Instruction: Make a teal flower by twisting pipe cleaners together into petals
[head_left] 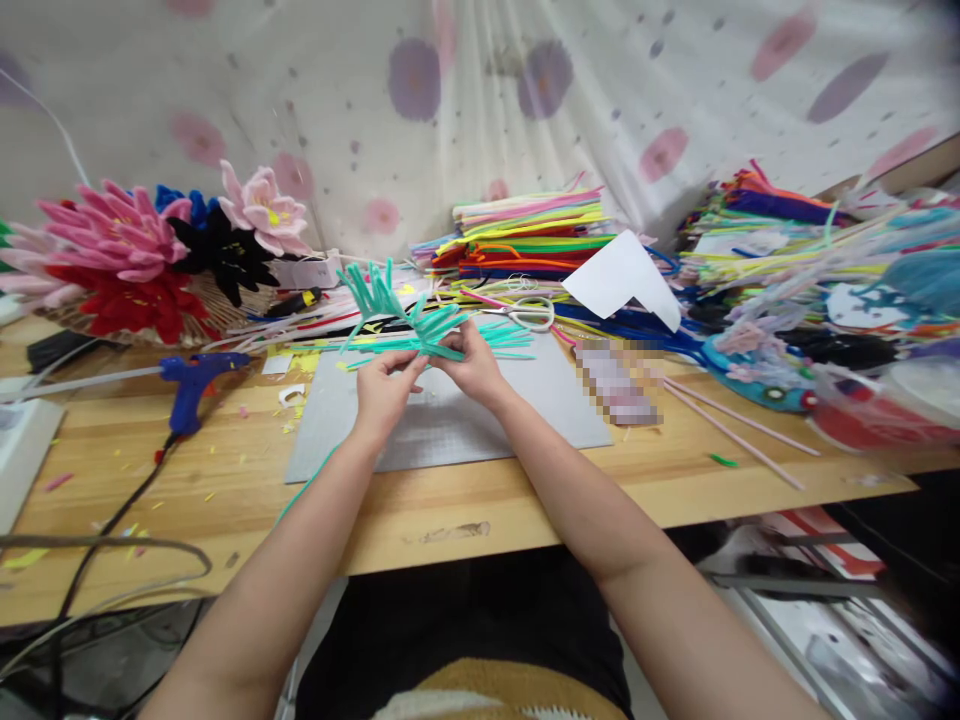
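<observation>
Both my hands meet over a grey mat (450, 445), holding a teal pipe cleaner piece (435, 322) whose several strands fan upward. The fingertips of my left hand (386, 388) are pinched on its lower end. My right hand (474, 368) closes around the same piece from the right, with thumb and fingers near the left fingertips. Other teal pipe cleaners (514, 342) lie on the far part of the mat, behind my hands. The exact grip point is partly covered by my fingers.
A blue glue gun (187, 385) with a cord stands at left, below fuzzy flowers (127, 240). Scissors (531, 314), bundled pipe cleaners (525, 240) and white paper (626, 275) lie behind the mat. Pink pipe cleaners (739, 435) and a plastic container (885, 405) are at right.
</observation>
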